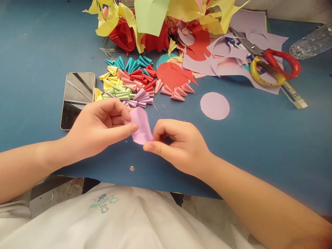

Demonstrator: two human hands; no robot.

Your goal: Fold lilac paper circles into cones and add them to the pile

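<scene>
Between my hands is a piece of purple paper (140, 126), slightly curved and a little blurred. My left hand (100, 126) pinches its left side with thumb and fingers. At its lower right corner, the thumb and forefinger of my right hand (178, 145) grip the same sheet. Just beyond my fingers lies a heap of small rolled paper cones (129, 81) in teal, yellow, red, pink, green and purple. A flat purple paper circle (215, 105) rests on the blue table (259, 145), right of my right hand.
A phone (77, 98) lies by my left wrist. Scissors (275, 67) with red and yellow handles rest on purple paper scraps (225, 52), near a cutter (294, 95) and a clear plastic bottle (315, 41). Crumpled yellow and red paper (124, 34) stands at the back.
</scene>
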